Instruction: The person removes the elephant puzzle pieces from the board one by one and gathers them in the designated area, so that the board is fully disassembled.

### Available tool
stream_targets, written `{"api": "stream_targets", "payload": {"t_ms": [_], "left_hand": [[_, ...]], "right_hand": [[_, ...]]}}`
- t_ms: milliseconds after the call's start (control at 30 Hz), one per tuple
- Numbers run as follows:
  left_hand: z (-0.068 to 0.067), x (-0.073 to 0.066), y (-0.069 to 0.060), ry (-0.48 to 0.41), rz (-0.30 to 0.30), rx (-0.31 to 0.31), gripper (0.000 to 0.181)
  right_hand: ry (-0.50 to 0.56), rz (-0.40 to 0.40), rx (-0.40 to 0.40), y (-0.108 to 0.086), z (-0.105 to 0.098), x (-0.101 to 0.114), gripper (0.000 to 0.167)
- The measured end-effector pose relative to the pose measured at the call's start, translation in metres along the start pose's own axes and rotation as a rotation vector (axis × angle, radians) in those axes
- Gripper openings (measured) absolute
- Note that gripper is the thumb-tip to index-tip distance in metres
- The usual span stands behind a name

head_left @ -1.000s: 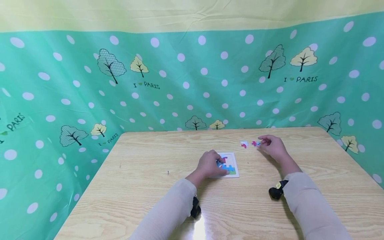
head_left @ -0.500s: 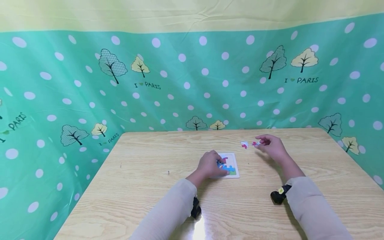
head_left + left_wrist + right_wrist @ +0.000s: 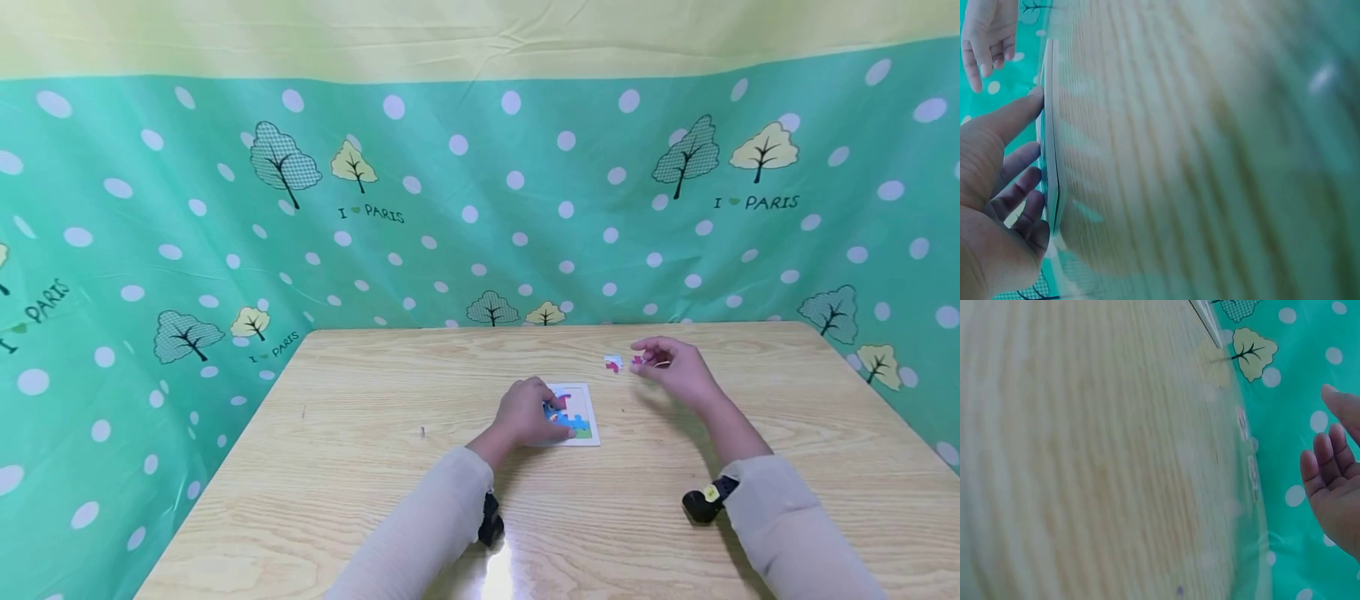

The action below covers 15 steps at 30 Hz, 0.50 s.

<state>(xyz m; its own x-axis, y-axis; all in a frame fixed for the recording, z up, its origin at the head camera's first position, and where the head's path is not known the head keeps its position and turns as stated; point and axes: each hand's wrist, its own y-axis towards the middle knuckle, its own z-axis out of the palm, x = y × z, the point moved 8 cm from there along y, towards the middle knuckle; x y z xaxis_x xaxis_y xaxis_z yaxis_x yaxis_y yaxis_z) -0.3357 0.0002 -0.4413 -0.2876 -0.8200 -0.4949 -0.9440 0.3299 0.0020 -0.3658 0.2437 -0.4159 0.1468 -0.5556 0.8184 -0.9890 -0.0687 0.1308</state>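
A white-framed jigsaw puzzle board (image 3: 594,429) lies on the table, holding blue, green and pink pieces. My left hand (image 3: 528,413) rests on its left part and hides some of the picture. In the left wrist view, the fingertips (image 3: 1036,94) touch the top of the board (image 3: 1054,137). Beyond the board lies a white and pink puzzle piece (image 3: 612,363). Beside it is a pink puzzle piece (image 3: 637,360), partly covered by my right hand (image 3: 678,372). In the right wrist view, that hand hovers apart from the two flat pieces, with nothing between thumb and fingers.
The wooden table (image 3: 360,500) reaches back to a green dotted curtain (image 3: 420,167). A small dark bit (image 3: 422,432) lies left of the board. Black wrist cameras (image 3: 705,502) sit below both cuffs.
My right hand has shifted slightly left over the pink piece, and its forearm has swung a little to the right. The left hand stays on the board.
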Motion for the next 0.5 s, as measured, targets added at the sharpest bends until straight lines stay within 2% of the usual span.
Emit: {"api": "stream_targets", "payload": {"t_ms": [367, 500], "left_hand": [[-0.001, -0.001, -0.001, -0.011, -0.003, -0.003, 0.037], [-0.001, -0.001, -0.001, -0.016, -0.007, -0.002, 0.037]], "right_hand": [[-0.008, -0.056, 0.021, -0.012, 0.005, 0.013, 0.04], [-0.015, -0.054, 0.035, -0.016, 0.008, 0.017, 0.039]]}}
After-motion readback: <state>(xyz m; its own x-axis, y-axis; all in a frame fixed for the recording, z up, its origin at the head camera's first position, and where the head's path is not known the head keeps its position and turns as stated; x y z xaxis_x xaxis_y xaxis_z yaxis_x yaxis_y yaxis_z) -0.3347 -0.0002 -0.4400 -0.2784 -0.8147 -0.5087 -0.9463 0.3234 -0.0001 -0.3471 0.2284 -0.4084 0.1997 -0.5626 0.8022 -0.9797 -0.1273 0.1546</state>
